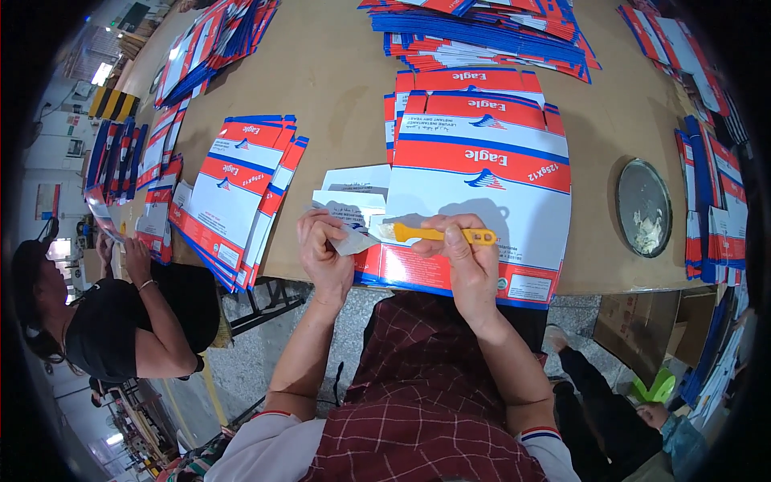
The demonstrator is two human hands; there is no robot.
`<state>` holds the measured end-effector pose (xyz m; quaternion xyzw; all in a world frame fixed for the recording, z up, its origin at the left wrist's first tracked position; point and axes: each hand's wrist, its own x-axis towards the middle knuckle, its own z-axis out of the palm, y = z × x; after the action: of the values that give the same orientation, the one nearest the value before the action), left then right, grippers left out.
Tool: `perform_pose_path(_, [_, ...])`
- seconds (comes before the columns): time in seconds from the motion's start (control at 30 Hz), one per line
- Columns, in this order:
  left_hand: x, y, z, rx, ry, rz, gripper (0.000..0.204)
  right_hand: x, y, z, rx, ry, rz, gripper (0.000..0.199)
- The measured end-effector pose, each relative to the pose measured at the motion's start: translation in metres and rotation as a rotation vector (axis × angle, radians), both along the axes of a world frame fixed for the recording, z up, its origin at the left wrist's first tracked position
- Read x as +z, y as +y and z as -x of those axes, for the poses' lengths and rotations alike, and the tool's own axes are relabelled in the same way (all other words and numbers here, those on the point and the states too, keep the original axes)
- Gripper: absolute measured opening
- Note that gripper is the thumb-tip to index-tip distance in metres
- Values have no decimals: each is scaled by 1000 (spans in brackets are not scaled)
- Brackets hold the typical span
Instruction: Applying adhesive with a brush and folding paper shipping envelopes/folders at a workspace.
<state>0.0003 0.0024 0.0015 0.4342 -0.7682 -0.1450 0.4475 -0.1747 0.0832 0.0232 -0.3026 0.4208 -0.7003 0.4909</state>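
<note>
The left grip [324,251] pinches a pale flap [352,243] while the right grip [466,261] holds a yellow-handled brush [423,234], its head just beside that flap, over flattened red, white and blue cartons [514,170] at the desk's [321,112] near edge.

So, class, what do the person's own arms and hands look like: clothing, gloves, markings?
The left hand and right hand show no gloves, and the forearms are uncovered. Short white fabric sleeves end in narrow red and blue trim. Between the arms shows a dark maroon fabric apron with thin, pale checked lines.
</note>
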Motion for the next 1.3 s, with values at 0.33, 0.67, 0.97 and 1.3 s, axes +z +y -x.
perform_pose_path(0.33, [-30,-8,-9,-94,89,-31,20,-30,-3,-6,181,-202,17,15])
perform_pose_path(0.67, [-42,-29,-10,-119,167,-54,25,-15,-15,5,17,139,90,22])
perform_pose_path(0.97, [-32,-11,2,-93,117,-5,21,-17,4,6,-17,-364,-22,19])
perform_pose_path(1.3, [2,1,-1,16,17,12,24,0,3,2,125,31,10,20])
